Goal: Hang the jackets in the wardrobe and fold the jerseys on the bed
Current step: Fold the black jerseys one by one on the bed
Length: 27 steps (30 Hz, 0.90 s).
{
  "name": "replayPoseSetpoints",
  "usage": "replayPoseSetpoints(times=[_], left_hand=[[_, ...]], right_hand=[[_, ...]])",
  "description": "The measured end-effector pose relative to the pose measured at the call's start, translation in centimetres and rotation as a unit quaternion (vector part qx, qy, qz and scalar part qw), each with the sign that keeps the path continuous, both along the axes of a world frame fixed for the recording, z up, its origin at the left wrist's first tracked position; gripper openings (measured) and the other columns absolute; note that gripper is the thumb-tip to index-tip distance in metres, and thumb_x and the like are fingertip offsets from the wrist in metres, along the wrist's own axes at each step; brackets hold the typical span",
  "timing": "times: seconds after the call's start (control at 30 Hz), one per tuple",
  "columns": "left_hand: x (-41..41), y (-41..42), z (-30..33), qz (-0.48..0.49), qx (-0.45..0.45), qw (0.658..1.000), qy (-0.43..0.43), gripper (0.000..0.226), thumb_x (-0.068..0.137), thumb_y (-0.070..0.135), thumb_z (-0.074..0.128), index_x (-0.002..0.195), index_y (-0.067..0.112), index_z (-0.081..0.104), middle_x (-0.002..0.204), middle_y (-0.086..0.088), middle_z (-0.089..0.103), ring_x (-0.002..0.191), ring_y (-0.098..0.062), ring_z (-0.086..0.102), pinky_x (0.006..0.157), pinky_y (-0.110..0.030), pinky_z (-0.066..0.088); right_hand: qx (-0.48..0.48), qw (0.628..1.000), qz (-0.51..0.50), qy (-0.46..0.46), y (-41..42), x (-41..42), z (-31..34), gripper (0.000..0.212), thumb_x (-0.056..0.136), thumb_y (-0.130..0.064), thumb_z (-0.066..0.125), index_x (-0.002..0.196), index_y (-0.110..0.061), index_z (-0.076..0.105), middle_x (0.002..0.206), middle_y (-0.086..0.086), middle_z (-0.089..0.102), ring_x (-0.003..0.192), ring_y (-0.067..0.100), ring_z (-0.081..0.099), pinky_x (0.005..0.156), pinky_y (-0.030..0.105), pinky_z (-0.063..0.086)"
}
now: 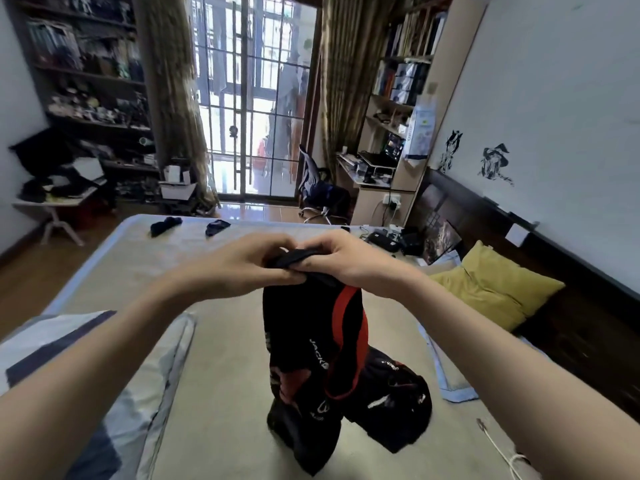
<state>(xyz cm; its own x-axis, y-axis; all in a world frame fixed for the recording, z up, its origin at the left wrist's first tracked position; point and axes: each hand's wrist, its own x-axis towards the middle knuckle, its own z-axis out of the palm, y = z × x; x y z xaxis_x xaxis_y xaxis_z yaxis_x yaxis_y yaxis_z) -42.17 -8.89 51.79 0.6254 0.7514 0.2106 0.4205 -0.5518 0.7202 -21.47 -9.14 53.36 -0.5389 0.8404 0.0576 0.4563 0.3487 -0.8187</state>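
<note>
A black jersey [311, 344] with red trim and white lettering hangs upright over the bed [225, 358]; its lower part rests crumpled on the mattress. My left hand [242, 265] and my right hand [343, 261] meet at its top edge, and both pinch the dark fabric there. Two small dark pieces of clothing [165, 226] [216, 226] lie near the bed's far edge.
A yellow pillow [495, 289] lies at the right by the dark headboard. A striped blue-and-white quilt [86, 375] covers the bed's left side. A white cable [498, 448] trails at lower right. A desk chair [318, 192], bookshelves and a barred glass door stand beyond.
</note>
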Motion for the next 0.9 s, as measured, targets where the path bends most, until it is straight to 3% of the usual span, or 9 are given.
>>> replayPoseSetpoints(times=[0.17, 0.33, 0.43, 0.5, 0.6, 0.7, 0.77, 0.83, 0.9], left_hand=[[0.1, 0.4, -0.5, 0.047, 0.076, 0.996, 0.015, 0.018, 0.097, 0.030, 0.066, 0.086, 0.017, 0.066, 0.070, 0.008, 0.055, 0.065, -0.003, 0.051, 0.059, -0.021, 0.036], [0.8, 0.2, -0.5, 0.131, 0.113, 0.985, 0.023, 0.010, 0.097, 0.021, 0.063, 0.089, 0.021, 0.067, 0.078, 0.007, 0.065, 0.074, -0.004, 0.059, 0.065, -0.027, 0.042], [-0.5, 0.3, -0.3, 0.181, 0.080, 0.980, 0.004, 0.009, 0.096, 0.023, 0.064, 0.088, 0.024, 0.068, 0.083, 0.003, 0.070, 0.079, -0.013, 0.063, 0.074, -0.036, 0.048], [-1.4, 0.0, 0.0, 0.192, 0.046, 0.979, 0.050, 0.007, 0.090, 0.033, 0.063, 0.092, 0.027, 0.066, 0.093, 0.002, 0.072, 0.089, -0.017, 0.067, 0.082, -0.040, 0.052], [-0.5, -1.3, 0.2, 0.122, 0.008, 0.982, 0.140, 0.034, 0.087, 0.040, 0.074, 0.116, 0.032, 0.059, 0.112, 0.010, 0.068, 0.105, -0.012, 0.064, 0.094, -0.032, 0.052], [0.6, -1.7, -0.2, 0.055, -0.004, 0.997, 0.057, 0.039, 0.088, 0.024, 0.078, 0.120, 0.038, 0.060, 0.108, 0.021, 0.071, 0.101, 0.004, 0.065, 0.090, -0.016, 0.050], [0.0, -1.3, -0.1, 0.077, 0.007, 0.997, 0.029, 0.014, 0.090, 0.028, 0.076, 0.103, 0.033, 0.073, 0.092, 0.009, 0.076, 0.088, -0.001, 0.068, 0.082, -0.027, 0.055], [-0.9, -1.1, 0.3, 0.102, 0.044, 0.994, 0.015, 0.018, 0.092, 0.031, 0.074, 0.102, 0.016, 0.076, 0.087, -0.007, 0.073, 0.079, -0.002, 0.059, 0.077, -0.028, 0.052], [-1.4, -1.6, 1.0, 0.115, 0.046, 0.991, -0.044, 0.013, 0.093, 0.018, 0.072, 0.101, 0.009, 0.076, 0.084, -0.006, 0.070, 0.079, -0.003, 0.056, 0.071, -0.020, 0.046]], right_hand=[[-0.075, 0.997, 0.022, 0.003, -0.4, 2.5, 1.5, 0.029, 0.089, -0.008, 0.077, 0.117, -0.013, 0.070, 0.101, 0.008, 0.075, 0.095, 0.016, 0.072, 0.088, 0.028, 0.056], [-0.101, 0.994, -0.031, -0.007, 0.4, 3.4, -1.0, 0.065, 0.076, -0.011, 0.087, 0.130, -0.030, 0.055, 0.099, 0.007, 0.075, 0.095, 0.021, 0.073, 0.089, 0.039, 0.058], [-0.115, 0.990, -0.068, 0.036, 1.1, 3.9, -2.9, 0.040, 0.080, -0.023, 0.085, 0.115, -0.021, 0.067, 0.103, 0.016, 0.074, 0.094, 0.026, 0.070, 0.094, 0.051, 0.052], [-0.143, 0.982, -0.056, 0.106, 1.3, 4.0, -2.9, 0.017, 0.092, -0.020, 0.075, 0.106, -0.010, 0.074, 0.099, 0.009, 0.075, 0.093, 0.020, 0.071, 0.093, 0.042, 0.054], [-0.168, 0.971, -0.008, 0.172, 0.9, 2.4, -1.6, 0.016, 0.098, -0.016, 0.066, 0.106, -0.004, 0.073, 0.098, 0.009, 0.074, 0.089, 0.020, 0.070, 0.087, 0.033, 0.055], [-0.145, 0.977, 0.032, 0.156, 0.4, -0.2, -0.6, 0.015, 0.100, -0.012, 0.063, 0.105, -0.001, 0.072, 0.095, 0.008, 0.074, 0.086, 0.017, 0.069, 0.076, 0.024, 0.058], [-0.114, 0.983, 0.035, 0.136, 0.4, -0.5, 0.0, 0.007, 0.097, -0.011, 0.067, 0.101, -0.007, 0.072, 0.090, 0.003, 0.074, 0.084, 0.013, 0.071, 0.075, 0.022, 0.057], [-0.104, 0.988, 0.037, 0.108, 0.7, 0.2, -0.1, 0.024, 0.090, -0.011, 0.076, 0.112, -0.007, 0.069, 0.103, 0.010, 0.075, 0.097, 0.020, 0.073, 0.091, 0.031, 0.058], [-0.114, 0.991, 0.058, 0.032, 0.9, 0.8, -1.8, 0.041, 0.086, -0.013, 0.081, 0.124, -0.012, 0.066, 0.123, 0.016, 0.071, 0.114, 0.025, 0.068, 0.103, 0.045, 0.052]])
